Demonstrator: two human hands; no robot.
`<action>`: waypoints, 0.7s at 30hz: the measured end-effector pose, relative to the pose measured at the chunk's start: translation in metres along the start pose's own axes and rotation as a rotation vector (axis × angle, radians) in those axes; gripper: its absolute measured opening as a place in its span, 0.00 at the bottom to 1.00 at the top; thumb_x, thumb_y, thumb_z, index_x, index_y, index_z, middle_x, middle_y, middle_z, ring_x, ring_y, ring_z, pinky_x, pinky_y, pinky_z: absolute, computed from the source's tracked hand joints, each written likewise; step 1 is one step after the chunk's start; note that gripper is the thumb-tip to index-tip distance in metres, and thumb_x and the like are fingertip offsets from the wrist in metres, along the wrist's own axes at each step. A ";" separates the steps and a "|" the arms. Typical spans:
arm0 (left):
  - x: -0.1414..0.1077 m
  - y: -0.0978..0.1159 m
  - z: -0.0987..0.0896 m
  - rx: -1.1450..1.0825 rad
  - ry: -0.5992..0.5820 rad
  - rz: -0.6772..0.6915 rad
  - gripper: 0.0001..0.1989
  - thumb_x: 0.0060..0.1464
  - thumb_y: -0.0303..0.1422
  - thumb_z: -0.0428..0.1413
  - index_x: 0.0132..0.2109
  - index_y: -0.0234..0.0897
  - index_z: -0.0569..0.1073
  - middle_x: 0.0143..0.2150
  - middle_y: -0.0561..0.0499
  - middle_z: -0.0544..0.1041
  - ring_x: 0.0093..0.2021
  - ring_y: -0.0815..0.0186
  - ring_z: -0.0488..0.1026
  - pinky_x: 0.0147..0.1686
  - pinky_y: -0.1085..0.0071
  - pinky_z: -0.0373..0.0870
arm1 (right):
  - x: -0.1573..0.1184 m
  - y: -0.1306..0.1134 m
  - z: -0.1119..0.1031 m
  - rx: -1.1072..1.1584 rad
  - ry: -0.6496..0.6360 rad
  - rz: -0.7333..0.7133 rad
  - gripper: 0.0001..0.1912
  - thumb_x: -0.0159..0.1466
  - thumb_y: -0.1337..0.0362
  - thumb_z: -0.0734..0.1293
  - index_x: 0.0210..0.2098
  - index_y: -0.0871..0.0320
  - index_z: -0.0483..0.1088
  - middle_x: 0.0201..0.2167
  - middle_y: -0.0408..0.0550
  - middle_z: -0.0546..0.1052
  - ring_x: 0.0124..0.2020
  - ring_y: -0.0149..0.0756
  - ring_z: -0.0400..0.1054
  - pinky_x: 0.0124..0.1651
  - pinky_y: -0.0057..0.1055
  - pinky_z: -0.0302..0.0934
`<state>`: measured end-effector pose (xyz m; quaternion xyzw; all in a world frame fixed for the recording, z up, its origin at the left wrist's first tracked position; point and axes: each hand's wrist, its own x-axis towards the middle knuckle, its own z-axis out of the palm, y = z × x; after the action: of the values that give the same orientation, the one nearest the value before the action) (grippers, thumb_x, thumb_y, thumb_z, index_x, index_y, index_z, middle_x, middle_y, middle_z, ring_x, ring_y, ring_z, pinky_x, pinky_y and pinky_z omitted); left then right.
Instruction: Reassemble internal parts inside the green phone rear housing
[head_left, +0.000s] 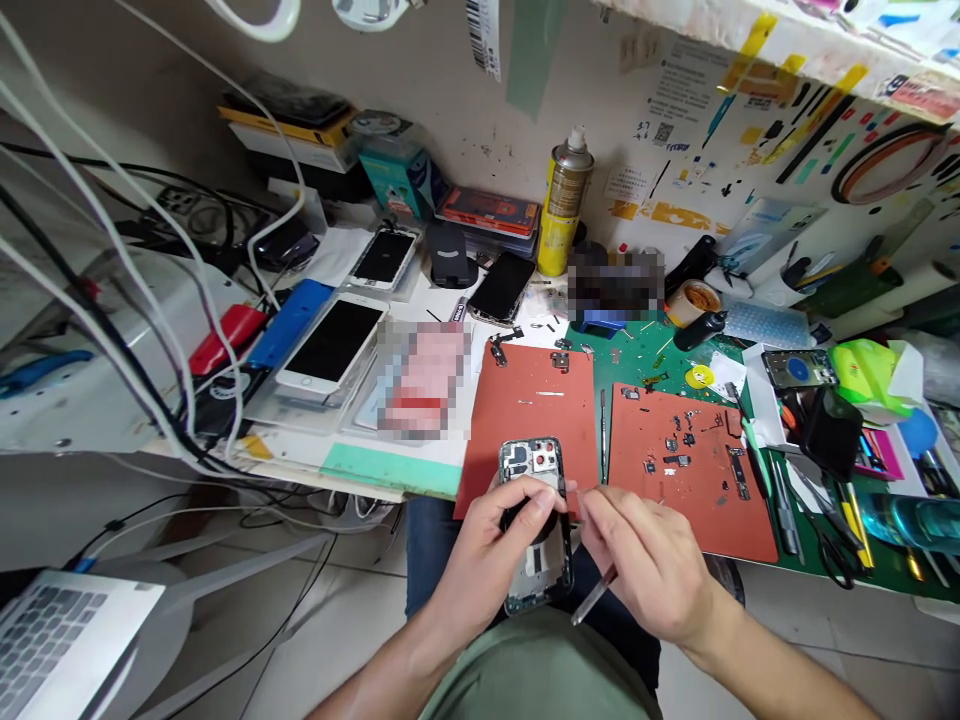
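My left hand (499, 540) is closed around an opened phone housing (551, 575), bare inside, its camera openings at the far end. It is held above my lap at the table's front edge. In my right hand (652, 560) is a thin metal tool (592, 597), its end sticking out below the palm; its exact kind is unclear. The thumb and forefinger of that hand are pinched at the housing's right edge, close to my left fingertips. Whatever lies between those fingertips is too small to make out.
Two red-brown mats (536, 400) lie on the table with small phone parts (679, 460) on the right one. A metal pry tool (604, 435) lies between them. Scissors (836, 550) rest at right. Phones (334, 340) and a yellow spray can (562, 205) stand behind; cables (142, 270) hang at left.
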<state>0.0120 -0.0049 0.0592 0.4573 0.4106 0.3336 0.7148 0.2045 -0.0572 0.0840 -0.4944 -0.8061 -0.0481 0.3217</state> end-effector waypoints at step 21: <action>0.005 0.009 -0.005 0.334 -0.151 0.051 0.14 0.71 0.43 0.56 0.41 0.45 0.83 0.41 0.51 0.83 0.47 0.57 0.74 0.49 0.65 0.67 | 0.005 0.004 -0.019 0.637 -0.307 0.659 0.12 0.78 0.62 0.64 0.46 0.55 0.80 0.35 0.47 0.82 0.33 0.35 0.76 0.34 0.30 0.68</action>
<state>0.0085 0.0045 0.0644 0.6037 0.3939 0.2434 0.6489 0.2156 -0.0591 0.1008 -0.6017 -0.6194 0.3792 0.3324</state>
